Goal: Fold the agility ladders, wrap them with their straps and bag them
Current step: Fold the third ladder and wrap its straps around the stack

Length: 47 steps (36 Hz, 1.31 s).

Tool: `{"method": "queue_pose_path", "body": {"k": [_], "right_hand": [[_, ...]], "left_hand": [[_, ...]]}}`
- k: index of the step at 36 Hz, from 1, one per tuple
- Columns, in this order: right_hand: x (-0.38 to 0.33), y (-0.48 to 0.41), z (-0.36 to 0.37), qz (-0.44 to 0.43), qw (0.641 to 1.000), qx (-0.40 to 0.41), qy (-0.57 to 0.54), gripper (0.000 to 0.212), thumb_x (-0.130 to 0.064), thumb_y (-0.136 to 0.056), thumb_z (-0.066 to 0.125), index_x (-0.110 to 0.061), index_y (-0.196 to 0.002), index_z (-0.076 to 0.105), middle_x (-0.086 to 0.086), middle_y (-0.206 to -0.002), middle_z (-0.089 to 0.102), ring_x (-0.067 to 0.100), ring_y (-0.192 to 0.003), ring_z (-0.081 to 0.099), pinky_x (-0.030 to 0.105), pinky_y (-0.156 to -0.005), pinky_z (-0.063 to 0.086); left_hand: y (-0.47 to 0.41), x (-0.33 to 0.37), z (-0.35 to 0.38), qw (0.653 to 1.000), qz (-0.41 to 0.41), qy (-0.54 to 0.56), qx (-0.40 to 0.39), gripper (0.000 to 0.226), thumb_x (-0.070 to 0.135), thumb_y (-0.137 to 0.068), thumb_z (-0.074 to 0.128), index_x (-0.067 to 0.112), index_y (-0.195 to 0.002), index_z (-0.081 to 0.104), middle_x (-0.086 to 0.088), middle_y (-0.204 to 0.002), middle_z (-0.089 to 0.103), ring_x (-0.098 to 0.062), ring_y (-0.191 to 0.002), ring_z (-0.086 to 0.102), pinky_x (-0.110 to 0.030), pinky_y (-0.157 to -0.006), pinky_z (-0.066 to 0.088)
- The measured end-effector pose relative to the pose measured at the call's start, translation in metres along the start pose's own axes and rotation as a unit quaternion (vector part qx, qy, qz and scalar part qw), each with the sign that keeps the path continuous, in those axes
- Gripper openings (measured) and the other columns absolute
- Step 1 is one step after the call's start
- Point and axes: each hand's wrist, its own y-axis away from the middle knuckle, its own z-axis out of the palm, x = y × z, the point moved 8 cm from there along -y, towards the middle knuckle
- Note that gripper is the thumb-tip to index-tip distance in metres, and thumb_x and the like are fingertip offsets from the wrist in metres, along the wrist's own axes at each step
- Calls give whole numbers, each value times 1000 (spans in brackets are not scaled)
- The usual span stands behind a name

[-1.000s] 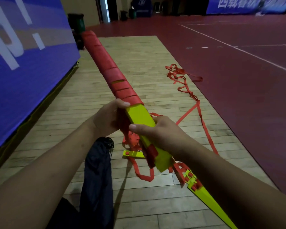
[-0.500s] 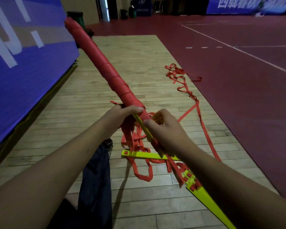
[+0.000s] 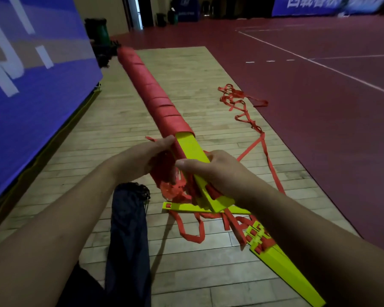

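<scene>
A stacked bundle of yellow ladder rungs [image 3: 192,149] points away from me, its far length wound in red strap [image 3: 151,94]. My left hand [image 3: 146,158] grips the bundle and strap at the edge of the wrapping. My right hand [image 3: 215,171] holds the bare yellow near end from the right side. Loose red strap [image 3: 248,116] trails off over the floor to the right. A second stack of yellow rungs [image 3: 282,267] lies on the floor under my right forearm. A dark blue bag [image 3: 129,235] lies beneath my left arm.
A blue banner wall [image 3: 31,85] runs along the left. Wooden floorboards [image 3: 186,74] meet red court flooring [image 3: 319,107] on the right. A green bin [image 3: 97,29] stands at the far end. One single yellow rung [image 3: 186,207] lies among tangled strap.
The bundle has rolled in my hands: half a second ago it was edge-on and pointing further left, now its flat yellow face is up and the far end has swung right.
</scene>
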Motion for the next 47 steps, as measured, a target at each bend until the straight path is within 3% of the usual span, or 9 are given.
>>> {"method": "queue_pose_path", "body": {"k": [4,10,18,23,29,34,39,43,47], "right_hand": [[3,-9,-26,-31,959,135,248,49,-47,-87,74,1,-95,65,19,-81,72,37,-68,70,55,-69,60],[-3,1,-13,-94,798,249,540,38,-54,-94,55,-18,-105,49,-7,-75,50,14,-67,56,30,-60,46],[15,-7,-8,17,997,64,-43,38,-34,-90,70,-13,-117,53,15,-102,69,29,-82,74,46,-76,64],[18,9,28,111,935,-174,-288,56,-39,-83,70,-5,-124,56,12,-91,71,23,-74,71,34,-66,59],[7,11,57,118,886,-241,-378,43,-30,-79,73,-6,-108,52,5,-70,61,14,-55,62,27,-55,56],[5,5,32,108,960,-124,-228,26,-25,-85,65,-6,-98,54,8,-65,59,16,-45,57,23,-45,49],[20,-10,-1,83,995,24,43,27,-28,-84,79,-6,-87,65,5,-67,67,17,-53,64,29,-56,54],[18,-18,2,62,950,94,290,25,-36,-89,74,-15,-85,60,-3,-69,65,5,-52,62,20,-51,48],[11,-17,15,-36,829,172,531,28,-43,-94,59,-16,-103,55,-4,-76,54,13,-68,60,28,-63,55]], "left_hand": [[-4,3,3,996,-17,-75,45,57,65,-88,53,9,-93,63,-5,-64,62,-19,-55,59,-35,-62,50],[-13,1,22,986,5,-56,158,59,67,-72,65,10,-83,62,4,-52,54,-13,-46,53,-27,-54,45],[-6,12,4,985,74,1,159,50,47,-74,74,6,-101,65,-2,-76,68,-15,-68,66,-25,-60,51],[-2,17,8,992,98,60,60,55,48,-68,69,6,-103,62,-3,-83,71,-17,-79,69,-25,-67,54],[6,9,6,997,57,60,-2,86,67,-53,85,6,-108,60,-5,-90,73,-18,-82,71,-24,-69,56],[12,-9,-10,996,-60,-60,6,112,88,-45,73,3,-117,64,-16,-106,71,-34,-95,67,-43,-84,53],[17,-13,4,991,-119,-60,-31,65,61,-83,56,5,-116,63,-6,-72,70,-20,-65,67,-35,-67,60],[8,-19,14,988,-137,-57,45,61,69,-82,49,13,-101,64,7,-62,63,-16,-59,64,-31,-67,55],[-1,-31,11,983,-117,-50,130,42,60,-82,68,19,-88,65,-4,-68,66,-8,-67,67,-26,-69,49]]}}
